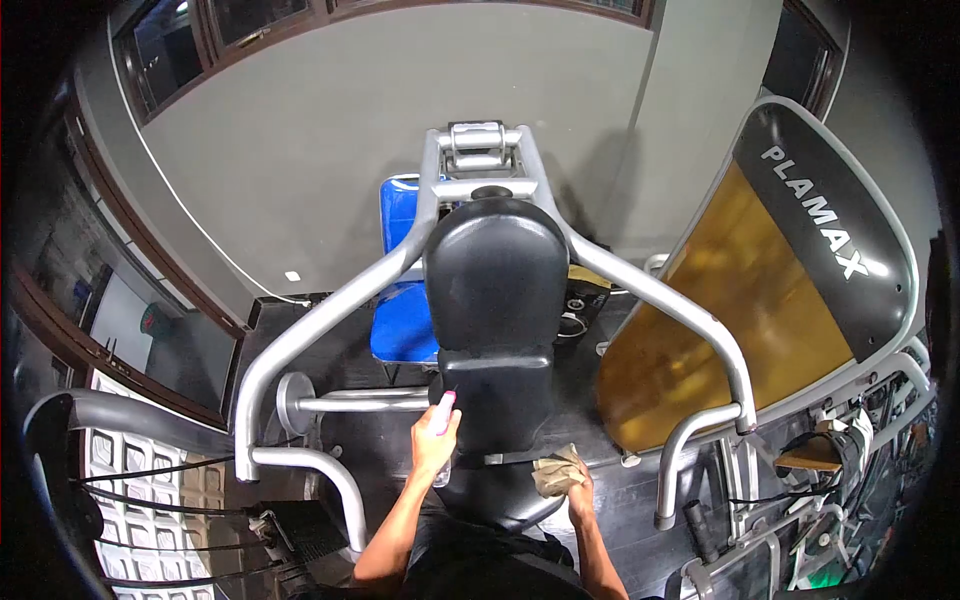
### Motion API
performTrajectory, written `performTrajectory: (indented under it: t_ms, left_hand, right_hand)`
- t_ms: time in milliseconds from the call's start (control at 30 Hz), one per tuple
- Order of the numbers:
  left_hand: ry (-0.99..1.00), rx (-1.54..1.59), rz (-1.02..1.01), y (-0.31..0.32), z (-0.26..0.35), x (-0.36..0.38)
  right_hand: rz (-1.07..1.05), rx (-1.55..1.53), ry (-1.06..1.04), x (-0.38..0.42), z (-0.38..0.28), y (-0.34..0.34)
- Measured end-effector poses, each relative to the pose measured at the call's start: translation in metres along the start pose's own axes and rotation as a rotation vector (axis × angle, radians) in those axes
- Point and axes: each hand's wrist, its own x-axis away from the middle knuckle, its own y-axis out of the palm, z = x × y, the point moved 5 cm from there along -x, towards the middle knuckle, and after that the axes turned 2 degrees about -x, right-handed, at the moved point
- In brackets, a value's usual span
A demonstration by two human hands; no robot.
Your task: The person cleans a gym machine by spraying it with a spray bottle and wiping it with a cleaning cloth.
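My left hand (432, 446) is closed around a small white-and-pink bottle (444, 408), its pink top pointing up toward the machine's backrest. A crumpled tan cloth (560, 472) is gripped in my right hand (580, 492), to the right of the seat's near end. Both hands are at the near side of a chest-press style gym machine. Its black padded backrest (495, 280) stands upright ahead, with the black seat pad (495, 495) below and closer to me. Silver tubular arms (340, 300) curve down on both sides.
A tall gold-and-black PLAMAX panel (740, 300) stands to the right. Behind the machine is a blue chair (405, 320) and a black speaker-like box (580, 305). Gym equipment with cables (170, 500) is at lower left, and more frames (760, 560) at lower right.
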Motion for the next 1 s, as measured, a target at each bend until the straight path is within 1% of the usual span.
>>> performTrajectory:
  t_ms: [67,100,133,167,200,267,300,333,367,400,433,467,533,600,667,733,767,800,833,867,933,967,1000]
  left_hand:
    - [0.002,-0.050,-0.055,0.006,0.002,0.000]
    - [0.042,-0.025,-0.027,0.007,0.007,0.001]
    - [0.042,-0.026,-0.023,0.007,0.008,0.001]
    - [0.008,0.001,-0.090,0.010,0.006,0.001]
    - [-0.026,0.028,-0.159,0.014,0.004,0.001]
    - [-0.020,0.039,-0.175,0.015,0.003,0.002]
    - [0.088,0.017,-0.144,0.014,0.006,0.003]
    - [0.197,-0.005,-0.113,0.013,0.008,0.005]
    - [0.199,-0.008,-0.116,0.012,0.002,0.005]
    - [0.139,0.058,-0.138,0.012,-0.007,0.005]
    - [0.080,0.124,-0.159,0.010,-0.015,0.005]
    - [0.083,0.120,-0.160,0.005,-0.016,0.006]
    - [0.155,0.099,-0.160,-0.007,-0.007,0.008]
    - [0.147,0.115,-0.159,-0.026,0.011,0.007]
    - [-0.064,0.233,-0.200,-0.046,0.024,0.003]
    - [-0.040,0.202,-0.186,-0.057,0.031,-0.007]
    - [0.066,0.166,-0.150,-0.060,0.037,-0.014]
    - [0.174,0.128,-0.111,-0.063,0.044,-0.021]
    - [0.080,0.140,-0.135,-0.065,0.043,-0.024]
    - [0.078,0.141,-0.134,-0.066,0.046,-0.027]
    - [0.084,0.065,-0.130,-0.068,0.049,-0.030]
    - [0.226,0.054,-0.152,-0.064,0.044,-0.030]
    - [0.223,0.053,-0.151,-0.065,0.042,-0.027]
  right_hand:
    - [-0.042,-0.010,0.010,-0.004,0.002,0.009]
    - [-0.031,-0.022,-0.011,-0.006,0.002,0.014]
    - [-0.020,-0.034,-0.031,-0.008,0.001,0.018]
    - [-0.060,0.003,-0.047,-0.010,-0.002,0.022]
    - [-0.062,0.003,-0.046,-0.012,-0.012,0.032]
    - [0.010,-0.022,-0.141,-0.019,-0.044,0.058]
    - [0.011,-0.024,-0.142,-0.025,-0.059,0.073]
    - [0.062,0.045,-0.216,-0.029,-0.079,0.086]
    - [0.114,0.114,-0.289,-0.035,-0.098,0.099]
    - [0.166,0.183,-0.360,-0.042,-0.114,0.111]
    - [0.189,0.248,-0.500,-0.055,-0.124,0.123]
    - [0.211,0.314,-0.640,-0.070,-0.131,0.135]
    - [0.193,0.569,-0.709,-0.095,-0.143,0.158]
    - [0.213,0.767,-0.657,-0.125,-0.123,0.176]
    - [0.250,0.827,-0.662,-0.127,-0.110,0.184]
    - [0.123,1.192,-0.760,-0.105,-0.125,0.202]
    - [0.130,1.166,-0.794,-0.108,-0.113,0.206]
    - [0.144,1.205,-0.797,-0.106,-0.110,0.213]
    - [0.137,1.211,-0.814,-0.106,-0.109,0.219]
    - [0.128,1.217,-0.831,-0.106,-0.108,0.227]
    - [-0.015,1.265,-0.902,-0.106,-0.103,0.252]
    - [-0.030,1.253,-0.946,-0.107,-0.101,0.266]
    - [-0.109,1.178,-0.935,-0.100,-0.109,0.283]
